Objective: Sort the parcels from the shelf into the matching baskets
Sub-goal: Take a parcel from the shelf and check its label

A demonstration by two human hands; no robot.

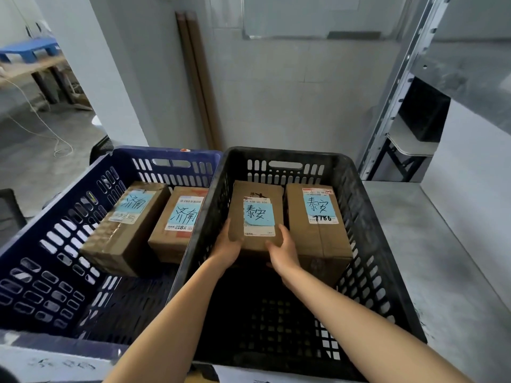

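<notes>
A brown cardboard parcel (257, 197) with a blue note reading 泰安 stands inside the black basket (373, 222). My left hand (228, 244) holds its near left corner and my right hand (284, 252) holds its near right corner, fingers curled round the box. A second 泰安 parcel (318, 236) stands right beside it in the same basket. The blue basket (41, 244) on the left contains two parcels (124, 230) (177, 225) with blue notes reading 济南.
A metal shelf upright (398, 87) rises at the right, with a grey shelf board (431, 244) beside the black basket. Cardboard tubes (199, 78) lean on the back wall. Concrete floor with a white cable (41, 125) lies at left.
</notes>
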